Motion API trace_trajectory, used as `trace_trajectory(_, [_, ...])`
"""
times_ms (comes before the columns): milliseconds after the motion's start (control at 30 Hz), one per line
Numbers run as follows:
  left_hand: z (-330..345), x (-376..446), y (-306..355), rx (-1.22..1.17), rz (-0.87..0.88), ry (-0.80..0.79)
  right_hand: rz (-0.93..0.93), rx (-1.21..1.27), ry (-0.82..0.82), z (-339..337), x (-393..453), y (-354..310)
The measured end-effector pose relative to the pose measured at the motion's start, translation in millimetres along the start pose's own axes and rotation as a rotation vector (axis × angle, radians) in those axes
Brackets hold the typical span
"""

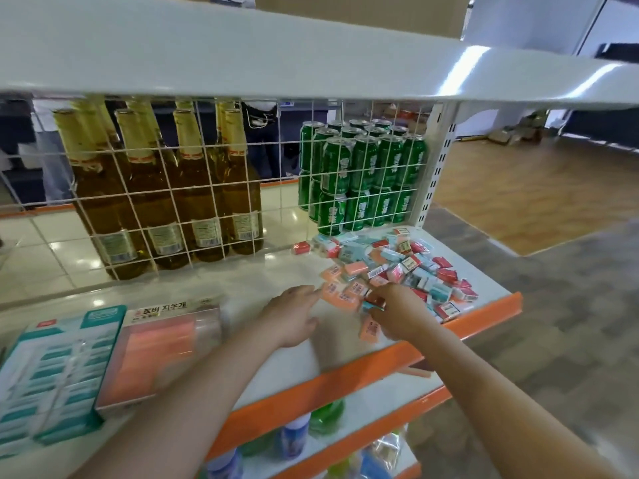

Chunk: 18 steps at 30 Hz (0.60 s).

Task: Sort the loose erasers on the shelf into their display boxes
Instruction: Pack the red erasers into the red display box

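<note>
Loose erasers (pixel 390 267) heaped at right end of shelf (pixel 262 281). Left hand (pixel 292 314) flat, fingers extended, touching pile edge. Right hand (pixel 397 314) pinching small eraser. Display boxes (pixel 103 361) at left, well apart.

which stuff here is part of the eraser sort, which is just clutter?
Job:
loose erasers
orange eraser box
teal eraser box
left hand, fingers reaching at the pile
right hand, pinching erasers

Clutter:
amber bottles
green cans
wire grid
items on lower shelves
</note>
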<state>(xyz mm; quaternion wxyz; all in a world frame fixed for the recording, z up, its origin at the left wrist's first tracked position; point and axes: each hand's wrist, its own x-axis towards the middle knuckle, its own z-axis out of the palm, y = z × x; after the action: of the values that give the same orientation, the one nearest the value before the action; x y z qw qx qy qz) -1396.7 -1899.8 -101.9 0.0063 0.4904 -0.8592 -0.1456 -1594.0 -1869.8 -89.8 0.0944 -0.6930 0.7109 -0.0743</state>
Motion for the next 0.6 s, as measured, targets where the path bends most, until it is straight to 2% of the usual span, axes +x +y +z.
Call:
trace_trajectory(333, [15.6, 36.7, 11.3, 0.15, -0.067, -0.1, -0.136, 0.01, 0.002, 14.9, 25.4, 6.6])
trace_trajectory(400, [19.0, 36.6, 7.6, 0.178, -0.059, -0.065, -0.154, -0.005, -0.005, 17.3, 28.8, 5.9])
trace_trajectory(500, [17.6, 31.0, 0.7, 0.13, -0.066, 0.067, -0.16, -0.028, -0.013, 23.1, 33.8, 0.9])
trace_trajectory(600, [11.4, 22.9, -7.3, 0.054, -0.176, 0.171, -0.138, -0.044, 0.012, 29.1, 35.3, -8.2])
